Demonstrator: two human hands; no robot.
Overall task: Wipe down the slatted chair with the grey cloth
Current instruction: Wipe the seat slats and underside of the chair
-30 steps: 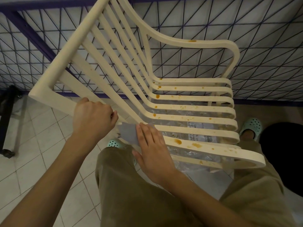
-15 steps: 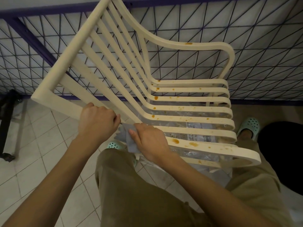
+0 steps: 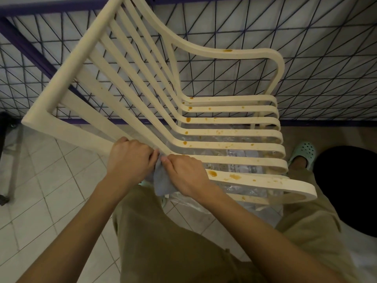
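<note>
Slatted chair (image 3: 234, 147), seen from above, standing before a wire-mesh fence (image 3: 306, 58) with its near side rail at your knees. Its legs are hidden.

Your left hand (image 3: 130, 160) is clenched round that rail where the back bends into the seat. Your right hand (image 3: 187, 176), fingers curled, grasps the bunched grey cloth (image 3: 162, 182) just below the rail, with your thumbs almost touching. You cannot tell whether the left hand also pinches the cloth.

**Hazards:**
- A hard stroke toward the far slats could swing the light chair or skid it on the glossy tiled floor (image 3: 51, 180), since only your left grip steadies it.
- A wadded cloth would likely smear the orange-brown stains (image 3: 212, 173) rather than lift them.
- A loose corner may snag in the narrow gaps between slats.

**Materials:**
- The chair is cream moulded plastic, matt and rigid, with flat slats sweeping in one curve from back to seat and rounded at the ends.
- The cloth is soft and limp.
- The clear film (image 3: 240, 167) beneath the seat is crinkled and probably slippery.
</note>
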